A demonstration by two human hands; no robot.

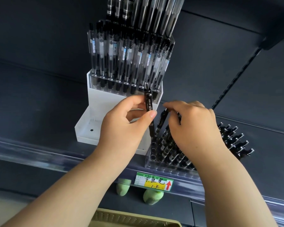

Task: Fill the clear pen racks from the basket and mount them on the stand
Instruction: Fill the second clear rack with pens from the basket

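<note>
On the shelf [31,122] beside the white stand [105,99], our left hand [121,125] pinches a black pen [148,102] upright over the clear rack [162,163]; our right hand [193,125] seems to grip a second pen [161,119] standing in it.

One view only, from the person's head; facing forward and down, wide-angled; close in on the white stand [102,99] at the shelf edge [39,154].

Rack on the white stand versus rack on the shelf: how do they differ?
The stand rack is mounted and holds clear-bodied pens; the shelf rack stands loose with black pens. The stand rack's front row looks full; the shelf rack has empty holes. Both are clear.
</note>
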